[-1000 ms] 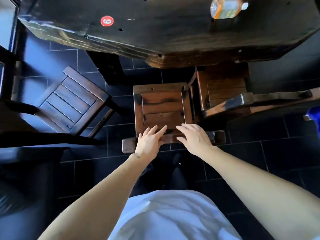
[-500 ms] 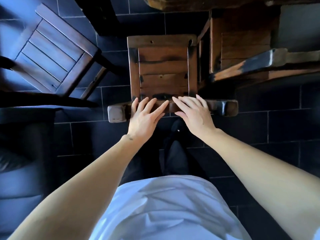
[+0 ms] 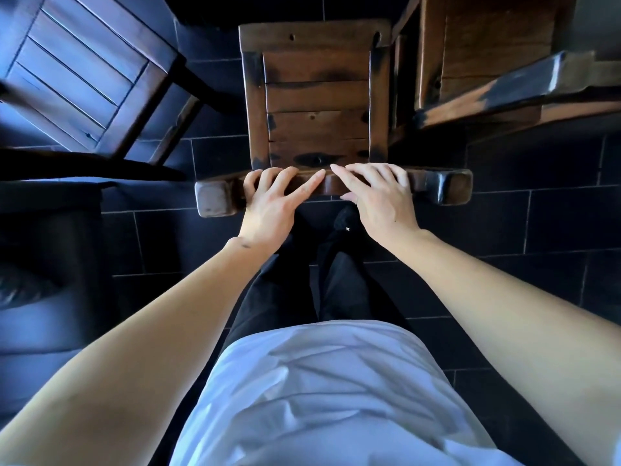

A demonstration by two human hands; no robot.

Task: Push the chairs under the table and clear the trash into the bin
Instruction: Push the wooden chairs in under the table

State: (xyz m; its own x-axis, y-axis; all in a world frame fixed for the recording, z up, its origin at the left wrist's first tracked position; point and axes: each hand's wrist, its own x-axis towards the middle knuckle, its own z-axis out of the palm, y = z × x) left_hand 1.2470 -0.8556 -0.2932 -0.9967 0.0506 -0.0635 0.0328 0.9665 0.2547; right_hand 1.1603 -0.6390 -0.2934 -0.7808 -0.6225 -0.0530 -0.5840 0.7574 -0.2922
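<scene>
A brown slatted wooden chair [image 3: 317, 95] stands right in front of me, its seat facing away and its top back rail [image 3: 440, 188] running across the view. My left hand [image 3: 274, 203] lies on the rail's left half with its outer fingers bent over the far edge. My right hand [image 3: 378, 193] lies on the right half, fingers curled over the top and the thumb against the near side. The table and any trash are out of view.
A second slatted chair [image 3: 77, 72] stands angled at the upper left. A third chair [image 3: 487, 45] sits close against the middle chair's right side, its back rail [image 3: 524, 85] slanting across. A dark upholstered seat [image 3: 47, 270] fills the left edge. The floor is dark tile [image 3: 537, 230].
The view has tilted down, so the table and the bottle on it left the frame. Both hands came down from above the rail onto it, and their fingers curled over it.
</scene>
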